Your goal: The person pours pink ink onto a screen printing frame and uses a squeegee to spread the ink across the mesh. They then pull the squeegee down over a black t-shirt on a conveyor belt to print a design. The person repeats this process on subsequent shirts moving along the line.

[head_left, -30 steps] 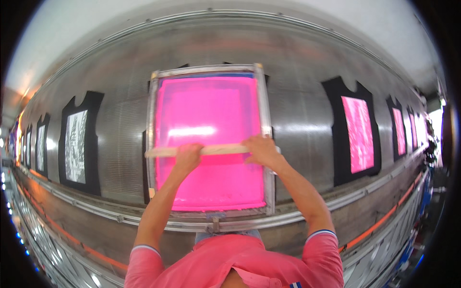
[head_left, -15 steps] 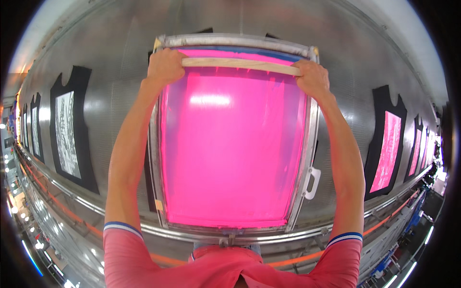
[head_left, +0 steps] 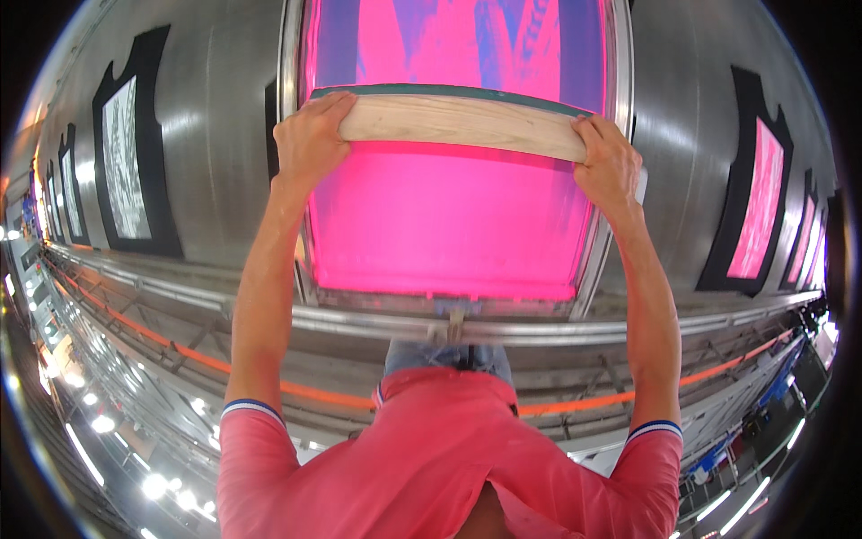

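A squeegee with a pale wooden handle [head_left: 462, 121] and a dark green blade edge lies across a printing screen. My left hand [head_left: 312, 139] is closed round its left end, and my right hand [head_left: 612, 163] grips the right end. Glossy pink ink [head_left: 449, 220] covers the mesh on the near side of the squeegee. Beyond the blade, a streaky pink and blue-violet pattern [head_left: 458, 40] shows in the mesh. The screen's metal frame [head_left: 620, 54] runs along both sides. Its far end is out of view.
The screen rests on a long grey metal table. Black garment pieces lie on either side: one with a white-and-grey print [head_left: 126, 162] at left, one with a pink print [head_left: 756, 198] at right. A metal rail [head_left: 359, 325] and an orange bar [head_left: 328, 395] run along the near edge.
Both hands have drawn the squeegee from the screen's far end toward me, to about mid-screen. The patterned mesh now shows behind it. My view has shifted nearer my body.
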Available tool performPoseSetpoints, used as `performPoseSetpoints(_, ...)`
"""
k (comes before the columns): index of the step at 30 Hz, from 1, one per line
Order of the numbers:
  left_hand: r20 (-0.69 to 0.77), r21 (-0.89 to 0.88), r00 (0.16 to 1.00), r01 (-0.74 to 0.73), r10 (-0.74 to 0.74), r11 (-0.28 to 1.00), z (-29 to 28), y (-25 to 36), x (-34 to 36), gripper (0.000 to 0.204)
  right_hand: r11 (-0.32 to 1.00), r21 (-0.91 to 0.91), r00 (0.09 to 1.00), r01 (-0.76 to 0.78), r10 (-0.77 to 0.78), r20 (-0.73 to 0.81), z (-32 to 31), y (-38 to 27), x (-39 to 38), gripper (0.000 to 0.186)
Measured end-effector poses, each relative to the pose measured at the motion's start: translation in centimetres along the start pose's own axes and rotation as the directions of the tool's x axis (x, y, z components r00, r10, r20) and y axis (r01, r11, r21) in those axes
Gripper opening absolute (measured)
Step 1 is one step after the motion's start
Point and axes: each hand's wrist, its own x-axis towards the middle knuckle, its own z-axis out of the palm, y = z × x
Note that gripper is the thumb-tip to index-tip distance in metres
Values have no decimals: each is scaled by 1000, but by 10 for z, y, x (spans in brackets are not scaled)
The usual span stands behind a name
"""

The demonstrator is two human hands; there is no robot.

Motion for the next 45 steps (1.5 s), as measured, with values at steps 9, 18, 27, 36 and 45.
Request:
performPoseSetpoints(9, 116, -23, 990, 78, -75, 997, -34, 66, -221, 54, 997, 77, 995, -13, 5, 99, -17, -73, -208, 34)
performPoseSetpoints(18, 48, -22, 999, -12, 13, 1000, -43, 85, -280, 54, 998, 6, 997, 61, -61, 36, -16, -99, -270, 54)
performPoseSetpoints(27, 376, 17, 926, 35, -39, 999, -97, 68, -140, 39, 998, -5, 929, -65, 63, 364, -82, -57, -160, 39)
performPoseSetpoints(36, 146, 219, 987, 40, -73, 975, -2, -60, 202, 39, 985, -147, 969, -95, 125, 213, -30, 66, 205, 43)
performPoseSetpoints(45, 143, 225, 983, 82, -117, 971, 15, -60, 244, 39, 985, -172, 984, -25, 55, 172, 2, 94, 245, 46)
